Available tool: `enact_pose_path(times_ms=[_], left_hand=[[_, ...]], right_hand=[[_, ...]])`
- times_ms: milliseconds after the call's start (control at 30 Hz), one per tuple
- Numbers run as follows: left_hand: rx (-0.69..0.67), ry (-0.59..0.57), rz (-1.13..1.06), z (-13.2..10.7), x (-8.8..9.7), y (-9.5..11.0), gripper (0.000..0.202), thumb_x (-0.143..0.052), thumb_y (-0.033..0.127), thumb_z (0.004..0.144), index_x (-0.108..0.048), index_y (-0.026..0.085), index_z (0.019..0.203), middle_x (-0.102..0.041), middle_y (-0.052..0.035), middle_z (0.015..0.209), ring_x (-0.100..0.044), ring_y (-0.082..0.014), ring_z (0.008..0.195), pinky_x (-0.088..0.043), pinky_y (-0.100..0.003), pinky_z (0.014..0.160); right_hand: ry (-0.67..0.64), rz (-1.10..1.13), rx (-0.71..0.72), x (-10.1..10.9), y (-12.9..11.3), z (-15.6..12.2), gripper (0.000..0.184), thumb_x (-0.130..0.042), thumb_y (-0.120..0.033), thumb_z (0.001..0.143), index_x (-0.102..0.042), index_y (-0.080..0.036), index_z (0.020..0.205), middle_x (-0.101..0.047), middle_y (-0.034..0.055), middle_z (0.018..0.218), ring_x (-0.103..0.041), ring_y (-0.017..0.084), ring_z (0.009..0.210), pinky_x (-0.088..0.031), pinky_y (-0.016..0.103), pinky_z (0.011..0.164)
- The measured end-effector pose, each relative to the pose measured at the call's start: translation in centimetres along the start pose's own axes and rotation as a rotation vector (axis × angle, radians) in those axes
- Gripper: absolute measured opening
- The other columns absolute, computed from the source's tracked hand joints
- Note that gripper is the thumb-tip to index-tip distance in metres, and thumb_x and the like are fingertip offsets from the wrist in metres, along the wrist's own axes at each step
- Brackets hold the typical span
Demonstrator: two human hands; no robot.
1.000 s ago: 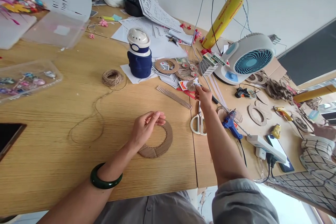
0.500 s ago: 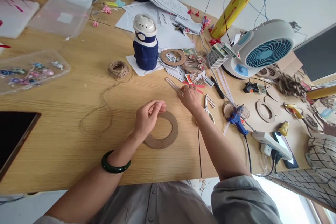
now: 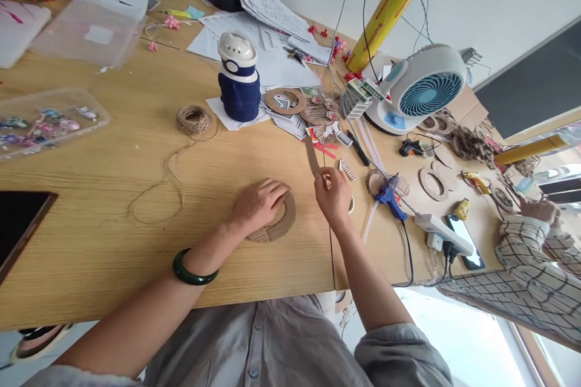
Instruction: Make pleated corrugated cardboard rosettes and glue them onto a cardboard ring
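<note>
My left hand (image 3: 258, 203) lies palm down on a brown cardboard ring (image 3: 281, 225) flat on the wooden table (image 3: 91, 236), with a green bangle (image 3: 193, 270) on the wrist. My right hand (image 3: 334, 193) pinches the lower end of a corrugated cardboard strip (image 3: 311, 155) and holds it up just right of the ring. Scissors (image 3: 350, 202) lie mostly hidden behind that hand. A blue glue gun (image 3: 390, 199) rests further right.
A navy and white bottle (image 3: 238, 84), a twine coil (image 3: 194, 120), papers and card cut-outs crowd the far middle. A small fan (image 3: 420, 89), a yellow roll (image 3: 384, 19) and cables stand at right. Another person's checked sleeve (image 3: 531, 266) is at the right edge. A bead tray (image 3: 45, 124) sits left.
My right hand drew back from the paper pile, picked the corrugated strip off the table and lifted it beside the ring. My left hand lowered flat onto the ring.
</note>
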State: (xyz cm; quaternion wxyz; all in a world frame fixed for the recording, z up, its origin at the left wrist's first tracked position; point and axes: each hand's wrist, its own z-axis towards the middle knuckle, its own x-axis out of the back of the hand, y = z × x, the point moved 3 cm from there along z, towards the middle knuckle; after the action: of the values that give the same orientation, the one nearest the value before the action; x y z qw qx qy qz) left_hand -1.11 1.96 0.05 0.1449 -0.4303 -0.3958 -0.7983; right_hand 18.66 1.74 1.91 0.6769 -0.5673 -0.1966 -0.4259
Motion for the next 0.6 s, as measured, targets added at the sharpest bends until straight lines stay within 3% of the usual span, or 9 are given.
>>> enact_pose_path(times_ms=[67, 133, 267, 367, 467, 600], left_hand=[[0.007, 0.013, 0.038, 0.2, -0.1, -0.3, 0.029, -0.048, 0.016, 0.097, -0.069, 0.017, 0.117, -0.075, -0.0113, 0.115, -0.067, -0.0291, 0.109, -0.053, -0.043, 0.094], [0.004, 0.025, 0.067, 0.4, -0.2, -0.8, 0.030, -0.049, 0.015, 0.096, -0.069, 0.017, 0.119, -0.075, -0.0109, 0.117, -0.067, -0.0287, 0.109, -0.054, -0.043, 0.096], [-0.017, 0.031, 0.107, 0.5, 0.3, -2.3, 0.033, -0.049, 0.015, 0.093, -0.069, 0.016, 0.120, -0.074, -0.0111, 0.121, -0.066, -0.0293, 0.113, -0.053, -0.045, 0.099], [0.027, 0.079, 0.039, 0.5, 1.1, -2.7, 0.033, -0.050, 0.019, 0.093, -0.069, 0.015, 0.120, -0.073, -0.0128, 0.122, -0.065, -0.0297, 0.116, -0.051, -0.046, 0.105], [0.171, 0.162, -0.203, 0.5, 1.7, -2.0, 0.032, -0.053, 0.032, 0.095, -0.072, 0.016, 0.117, -0.074, -0.0129, 0.121, -0.066, -0.0292, 0.117, -0.050, -0.046, 0.108], [0.524, 0.109, -0.919, 0.7, 0.7, -1.0, 0.046, -0.066, 0.055, 0.087, -0.074, 0.017, 0.110, -0.078, -0.0117, 0.110, -0.074, -0.0279, 0.102, -0.060, -0.040, 0.093]], right_hand=[[0.006, -0.005, 0.078, 0.7, 1.5, -1.1, 0.010, -0.050, -0.026, 0.093, -0.059, -0.022, 0.092, -0.074, 0.0127, 0.116, -0.063, 0.029, 0.121, -0.050, 0.045, 0.101], [-0.047, 0.036, 0.118, 0.9, 3.0, -1.7, 0.007, -0.052, -0.023, 0.090, -0.059, -0.023, 0.087, -0.074, 0.0125, 0.120, -0.059, 0.029, 0.128, -0.046, 0.048, 0.109], [-0.097, 0.135, 0.124, 1.3, 5.2, -0.9, 0.005, -0.059, -0.020, 0.084, -0.059, -0.024, 0.081, -0.076, 0.0107, 0.115, -0.061, 0.028, 0.128, -0.044, 0.047, 0.114], [-0.056, 0.222, 0.062, 1.5, 5.5, -0.1, 0.002, -0.060, -0.024, 0.083, -0.059, -0.024, 0.082, -0.076, 0.0111, 0.111, -0.062, 0.029, 0.125, -0.044, 0.049, 0.113], [-0.046, 0.340, -0.032, 0.9, 4.1, -0.4, 0.012, -0.055, -0.036, 0.090, -0.056, -0.024, 0.088, -0.076, 0.0112, 0.104, -0.070, 0.028, 0.107, -0.054, 0.048, 0.099], [-0.274, 0.542, -0.070, -1.2, 0.1, -2.4, 0.031, -0.048, -0.051, 0.096, -0.055, -0.023, 0.087, -0.077, 0.0066, 0.084, -0.073, 0.019, 0.067, -0.061, 0.034, 0.065]])
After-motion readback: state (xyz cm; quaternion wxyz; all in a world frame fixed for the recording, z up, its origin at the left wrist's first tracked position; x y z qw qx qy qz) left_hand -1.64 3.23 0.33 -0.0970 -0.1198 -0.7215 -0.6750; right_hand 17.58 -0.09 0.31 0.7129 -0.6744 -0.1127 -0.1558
